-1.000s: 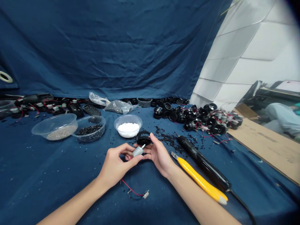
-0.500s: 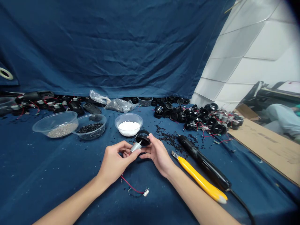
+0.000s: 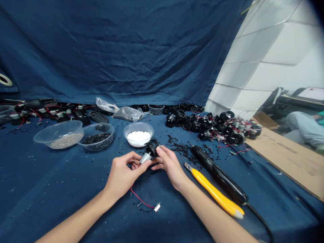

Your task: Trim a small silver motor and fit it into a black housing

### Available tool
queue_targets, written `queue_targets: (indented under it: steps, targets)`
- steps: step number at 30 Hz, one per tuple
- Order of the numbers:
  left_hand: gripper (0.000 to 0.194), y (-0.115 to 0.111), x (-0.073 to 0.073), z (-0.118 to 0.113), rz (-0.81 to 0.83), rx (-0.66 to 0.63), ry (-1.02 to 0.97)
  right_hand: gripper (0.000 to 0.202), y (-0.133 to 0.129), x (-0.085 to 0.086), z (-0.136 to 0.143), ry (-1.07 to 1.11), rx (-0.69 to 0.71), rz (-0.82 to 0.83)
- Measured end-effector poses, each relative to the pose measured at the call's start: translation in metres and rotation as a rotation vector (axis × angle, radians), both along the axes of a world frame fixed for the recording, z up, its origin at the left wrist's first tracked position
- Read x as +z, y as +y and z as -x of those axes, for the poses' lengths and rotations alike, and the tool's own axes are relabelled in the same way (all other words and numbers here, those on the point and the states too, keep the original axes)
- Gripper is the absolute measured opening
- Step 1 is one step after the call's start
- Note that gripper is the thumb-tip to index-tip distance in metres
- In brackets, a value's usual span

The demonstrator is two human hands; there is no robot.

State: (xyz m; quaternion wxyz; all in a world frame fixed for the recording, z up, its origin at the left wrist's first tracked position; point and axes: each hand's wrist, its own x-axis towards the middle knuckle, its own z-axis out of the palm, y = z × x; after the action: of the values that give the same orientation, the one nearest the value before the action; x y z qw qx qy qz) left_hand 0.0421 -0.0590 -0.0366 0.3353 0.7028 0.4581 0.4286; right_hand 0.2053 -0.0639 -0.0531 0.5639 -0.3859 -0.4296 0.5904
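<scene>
Between the thumb and fingers of my left hand (image 3: 126, 172) is a small silver motor (image 3: 145, 158). My right hand (image 3: 170, 165) pinches a round black plastic part (image 3: 152, 148), which sits against the motor's upper right end. Red wire runs from below my left hand to a small white connector (image 3: 157, 207) on the blue cloth. Just behind the hands stands a clear bowl of white pieces (image 3: 138, 136).
Two clear bowls (image 3: 59, 135) (image 3: 97, 139) hold small parts at the left. A yellow cutter (image 3: 215, 190) and a black corded tool (image 3: 219, 173) lie at the right, near a pile of black parts (image 3: 202, 124). A seated person's leg (image 3: 301, 126) shows far right.
The black part has turned and come down against the motor; the gap with the shaft no longer shows. My right fingers have shifted slightly left along with it.
</scene>
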Motion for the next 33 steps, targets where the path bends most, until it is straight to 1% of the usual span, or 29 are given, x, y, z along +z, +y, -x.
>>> queue_targets:
  steps: [7, 12, 16, 23, 28, 33]
  targets:
    - [0.026, 0.002, -0.003, 0.002, -0.012, 0.000, 0.005, 0.037, 0.001, 0.000, -0.004, -0.040, -0.002, -0.039]
    - [0.027, 0.003, -0.004, 0.003, -0.019, -0.010, 0.048, 0.034, 0.003, -0.001, -0.007, -0.067, -0.007, -0.069]
    - [0.026, 0.005, -0.003, 0.004, -0.046, -0.003, 0.068, 0.032, 0.002, 0.002, -0.009, -0.124, 0.000, -0.101]
    - [0.026, 0.006, -0.001, 0.006, -0.125, 0.000, 0.113, 0.028, 0.000, 0.007, -0.011, -0.212, 0.013, -0.100]
    - [0.025, 0.008, -0.001, 0.008, -0.145, -0.016, 0.108, 0.024, -0.001, 0.008, -0.011, -0.277, 0.044, -0.147]
    - [0.022, 0.010, -0.004, 0.008, -0.168, 0.010, 0.093, 0.023, -0.003, 0.005, -0.009, -0.300, -0.002, -0.250]
